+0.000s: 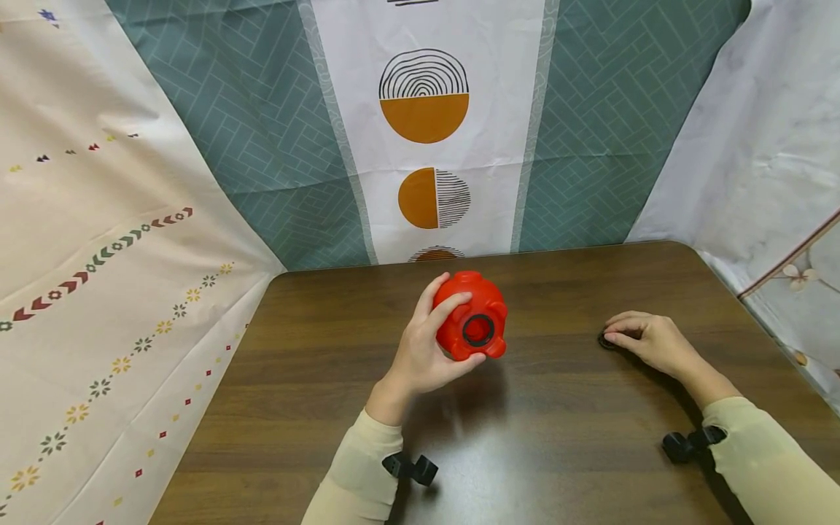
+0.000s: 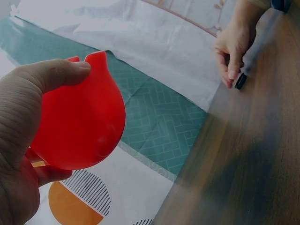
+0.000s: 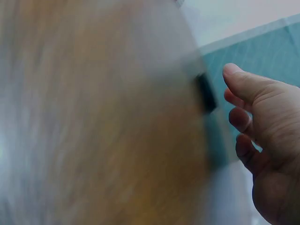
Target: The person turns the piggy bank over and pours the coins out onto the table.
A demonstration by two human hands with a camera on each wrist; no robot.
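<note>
My left hand [image 1: 420, 354] holds up a red, round, hollow thing [image 1: 488, 297] with stubby rounded knobs, its fingers and thumb spread around the body. A black ring [image 1: 478, 316] edges a round hole that faces the head camera. In the left wrist view, the red body [image 2: 89, 122] is smooth and bulging. Over the right part of the table my right hand [image 1: 652, 346] reaches down with bent fingers beside a small black round cap [image 1: 601, 341]. In the right wrist view, a gap shows between the thumb and the blurred black cap [image 3: 205, 93].
The brown wooden table [image 1: 315, 408] has rounded far corners. Patterned cloths hang around it: a green and white one [image 1: 590, 146] behind, a cream one [image 1: 131, 219] at left, a whitish one [image 1: 768, 131] at right. Black camera mounts [image 1: 413, 468] sit on both wrists.
</note>
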